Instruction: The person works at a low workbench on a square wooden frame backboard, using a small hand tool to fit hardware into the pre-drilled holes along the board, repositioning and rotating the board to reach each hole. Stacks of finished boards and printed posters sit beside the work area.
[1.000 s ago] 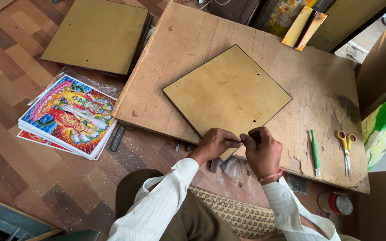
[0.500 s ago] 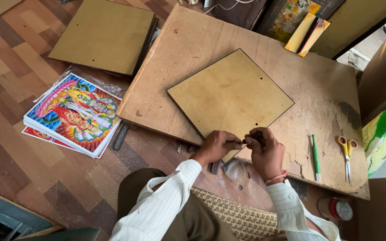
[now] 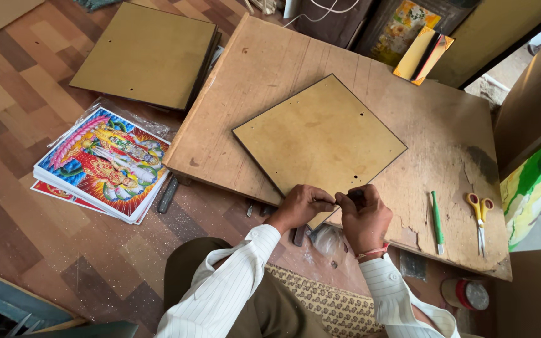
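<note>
Fingers (image 3: 328, 201) of the left hand (image 3: 302, 206) and right hand (image 3: 365, 216) pinch together on something small, too small to identify, at the near corner of a tan backing board (image 3: 317, 134), lower centre of frame. The flat, square, dark-edged board lies diagonally on the worn wooden table (image 3: 270, 56); uneven pressure could skew it or slip the fingertips.

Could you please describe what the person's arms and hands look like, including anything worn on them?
Both arms are covered by long white sleeves with fine dark pinstripes and buttoned cuffs. The left hand is bare, with no ring or watch visible. The right hand is also bare, but its wrist carries a thin red and pale thread band just above the cuff.
</note>
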`<state>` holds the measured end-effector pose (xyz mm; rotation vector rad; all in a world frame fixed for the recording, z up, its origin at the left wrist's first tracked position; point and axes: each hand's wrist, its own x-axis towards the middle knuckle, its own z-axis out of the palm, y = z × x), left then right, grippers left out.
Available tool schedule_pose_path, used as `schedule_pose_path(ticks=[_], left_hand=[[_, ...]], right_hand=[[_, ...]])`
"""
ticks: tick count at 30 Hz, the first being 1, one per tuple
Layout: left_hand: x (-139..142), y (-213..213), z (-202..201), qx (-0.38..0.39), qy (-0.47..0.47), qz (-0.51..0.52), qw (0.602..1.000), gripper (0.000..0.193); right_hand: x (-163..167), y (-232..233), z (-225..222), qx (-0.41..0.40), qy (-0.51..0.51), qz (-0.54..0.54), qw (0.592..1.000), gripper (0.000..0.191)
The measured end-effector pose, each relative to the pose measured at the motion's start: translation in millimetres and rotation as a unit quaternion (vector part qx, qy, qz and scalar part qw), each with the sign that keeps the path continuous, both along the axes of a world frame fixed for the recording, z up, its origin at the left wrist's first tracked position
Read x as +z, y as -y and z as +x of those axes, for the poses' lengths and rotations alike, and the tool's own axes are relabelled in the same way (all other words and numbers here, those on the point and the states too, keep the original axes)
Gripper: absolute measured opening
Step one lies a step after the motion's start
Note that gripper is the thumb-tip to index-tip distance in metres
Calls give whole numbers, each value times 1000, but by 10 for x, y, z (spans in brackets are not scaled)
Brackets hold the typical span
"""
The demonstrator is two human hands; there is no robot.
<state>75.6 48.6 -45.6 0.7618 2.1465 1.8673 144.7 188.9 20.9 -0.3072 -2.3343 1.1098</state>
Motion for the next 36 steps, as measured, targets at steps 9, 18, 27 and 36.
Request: schedule_pose_path(ticks=[9, 18, 27, 36], left_hand=[[29, 6, 29, 3, -4, -9, 1000, 20], [8, 44, -30, 8, -8, -20, 1000, 25], [29, 99, -112, 21, 81, 153, 985, 33], [82, 85, -77, 51, 72, 125, 988, 32]], right_hand=[[95, 90, 37, 2, -12, 57, 998, 25], [80, -21, 1, 134, -14, -28, 990, 26], [-36, 88, 5, 40, -19, -49, 998, 18], [-3, 229, 41, -17, -30, -21, 999, 20]])
